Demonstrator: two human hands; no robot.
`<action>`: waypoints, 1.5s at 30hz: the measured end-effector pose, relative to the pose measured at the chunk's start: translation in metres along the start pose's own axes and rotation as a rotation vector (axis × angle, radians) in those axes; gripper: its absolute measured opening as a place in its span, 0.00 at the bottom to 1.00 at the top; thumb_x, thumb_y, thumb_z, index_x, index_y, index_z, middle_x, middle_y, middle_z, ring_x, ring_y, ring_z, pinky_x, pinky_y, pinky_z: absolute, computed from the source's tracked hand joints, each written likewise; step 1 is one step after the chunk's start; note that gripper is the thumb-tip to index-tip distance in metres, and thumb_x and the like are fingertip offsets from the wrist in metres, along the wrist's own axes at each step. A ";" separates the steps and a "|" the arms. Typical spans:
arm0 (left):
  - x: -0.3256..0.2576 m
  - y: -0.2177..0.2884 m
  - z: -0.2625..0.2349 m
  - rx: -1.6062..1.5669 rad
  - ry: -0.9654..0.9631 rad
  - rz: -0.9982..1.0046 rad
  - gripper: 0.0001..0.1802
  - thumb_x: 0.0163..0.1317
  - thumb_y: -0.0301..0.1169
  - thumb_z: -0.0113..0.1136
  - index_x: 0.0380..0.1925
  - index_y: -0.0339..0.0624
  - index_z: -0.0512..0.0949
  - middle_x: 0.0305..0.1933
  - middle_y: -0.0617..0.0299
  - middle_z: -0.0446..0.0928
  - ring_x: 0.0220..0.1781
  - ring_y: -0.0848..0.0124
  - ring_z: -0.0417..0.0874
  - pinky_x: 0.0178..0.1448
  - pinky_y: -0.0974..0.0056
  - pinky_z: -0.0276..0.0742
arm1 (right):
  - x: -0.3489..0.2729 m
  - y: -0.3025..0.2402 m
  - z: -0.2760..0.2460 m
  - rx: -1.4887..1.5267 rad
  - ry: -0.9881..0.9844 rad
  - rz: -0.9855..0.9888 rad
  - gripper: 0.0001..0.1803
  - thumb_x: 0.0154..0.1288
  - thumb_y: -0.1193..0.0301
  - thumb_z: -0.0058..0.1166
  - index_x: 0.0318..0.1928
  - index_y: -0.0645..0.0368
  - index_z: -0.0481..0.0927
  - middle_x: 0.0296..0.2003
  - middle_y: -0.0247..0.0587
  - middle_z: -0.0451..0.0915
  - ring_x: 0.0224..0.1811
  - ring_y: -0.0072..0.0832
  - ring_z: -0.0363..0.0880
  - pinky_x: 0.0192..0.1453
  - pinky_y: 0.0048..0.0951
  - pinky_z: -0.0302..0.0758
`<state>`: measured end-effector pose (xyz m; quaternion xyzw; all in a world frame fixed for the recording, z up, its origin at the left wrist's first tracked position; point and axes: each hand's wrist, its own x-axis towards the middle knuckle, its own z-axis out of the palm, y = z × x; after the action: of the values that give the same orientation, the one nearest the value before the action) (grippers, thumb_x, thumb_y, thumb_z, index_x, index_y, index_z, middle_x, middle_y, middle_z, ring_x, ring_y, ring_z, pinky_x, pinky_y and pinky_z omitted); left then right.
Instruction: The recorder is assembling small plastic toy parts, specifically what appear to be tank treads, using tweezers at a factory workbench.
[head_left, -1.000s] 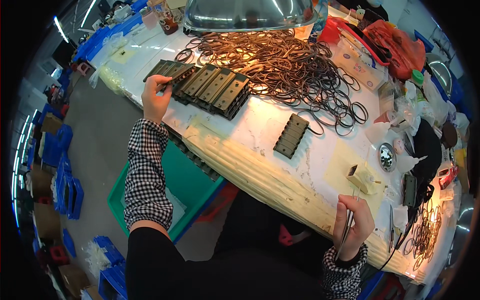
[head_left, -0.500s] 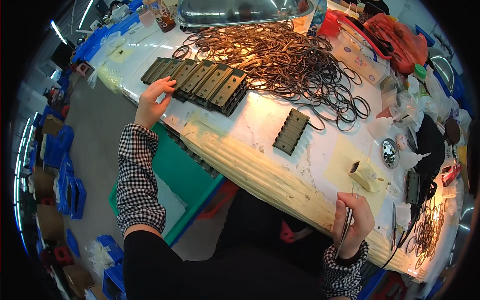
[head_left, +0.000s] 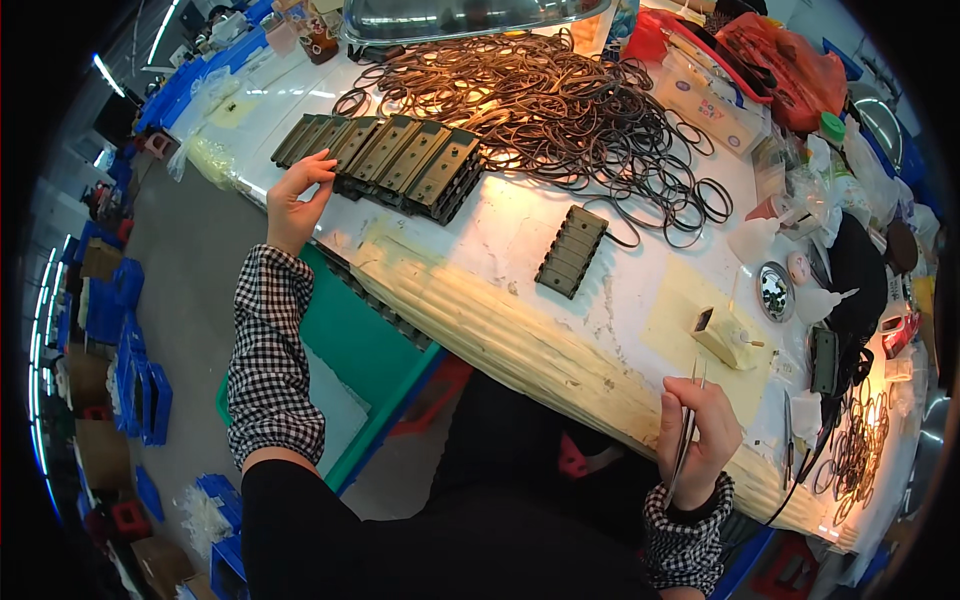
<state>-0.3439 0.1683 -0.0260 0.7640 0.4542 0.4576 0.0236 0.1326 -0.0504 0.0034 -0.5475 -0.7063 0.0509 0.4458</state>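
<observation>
My left hand [head_left: 296,200] is stretched out to the far left of the table [head_left: 500,300], fingers spread and loose, their tips resting against the near end of the row of dark slotted trays [head_left: 385,160]. Nothing is clamped there; the grip is released, only touching. The trays lie fanned side by side and overlapping like shingles, so an end one can be slid off without disturbing the rest.

My right hand [head_left: 698,435] sits at the near edge of the table, clenched around a pair of thin metal tweezers [head_left: 690,420] with the points up and away from me, kept ready while the other hand works. Just beyond the points stands a small cream block [head_left: 722,335] on a yellowish pad, and one single tray [head_left: 572,250] lies apart in the middle of the table, within reach of both hands.

Behind it spreads a big tangled heap of dark rubber rings [head_left: 560,110], with loose ones trailing off to the right. The table top is white, scuffed and stained, its front edge wrapped in ribbed padding. The right side is crowded with bottles, bags, a small round metal dish [head_left: 775,290] and a red bag. Below on my left stands a green crate [head_left: 350,350], and blue bins line the grey floor.
</observation>
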 end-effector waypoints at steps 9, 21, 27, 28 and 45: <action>0.003 0.018 0.002 -0.187 0.004 -0.172 0.10 0.69 0.22 0.49 0.47 0.37 0.77 0.60 0.55 0.73 0.68 0.65 0.70 0.68 0.60 0.70 | -0.002 0.003 0.001 -0.004 -0.017 0.016 0.07 0.56 0.81 0.63 0.37 0.62 0.82 0.29 0.46 0.80 0.29 0.37 0.80 0.33 0.29 0.75; 0.032 0.000 0.003 -0.115 -0.304 -0.040 0.23 0.77 0.42 0.40 0.53 0.37 0.78 0.63 0.50 0.72 0.70 0.58 0.67 0.72 0.56 0.59 | -0.005 0.003 0.001 -0.005 -0.031 0.021 0.07 0.57 0.81 0.62 0.37 0.63 0.82 0.30 0.46 0.81 0.30 0.37 0.80 0.34 0.29 0.75; 0.021 0.030 0.006 0.246 0.121 0.098 0.19 0.75 0.38 0.46 0.53 0.35 0.75 0.60 0.51 0.73 0.62 0.62 0.74 0.66 0.60 0.67 | -0.007 0.002 -0.001 -0.017 -0.020 0.041 0.06 0.57 0.81 0.62 0.37 0.63 0.82 0.30 0.47 0.81 0.31 0.37 0.80 0.35 0.29 0.75; 0.005 0.029 0.007 0.184 0.356 0.022 0.16 0.75 0.36 0.47 0.50 0.34 0.75 0.55 0.52 0.74 0.55 0.65 0.76 0.60 0.63 0.71 | -0.008 0.002 -0.002 -0.024 -0.020 0.047 0.06 0.57 0.81 0.62 0.36 0.63 0.82 0.30 0.47 0.81 0.31 0.37 0.81 0.36 0.29 0.75; -0.184 -0.158 0.034 -0.612 0.649 -1.646 0.24 0.74 0.38 0.45 0.66 0.40 0.66 0.29 0.57 0.72 0.25 0.72 0.68 0.32 0.63 0.69 | -0.009 0.004 0.003 0.002 -0.018 -0.009 0.05 0.58 0.80 0.62 0.36 0.63 0.82 0.30 0.46 0.81 0.30 0.36 0.80 0.33 0.28 0.75</action>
<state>-0.4568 0.1419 -0.2415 -0.0024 0.6965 0.5873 0.4123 0.1334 -0.0548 -0.0056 -0.5434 -0.7128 0.0543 0.4401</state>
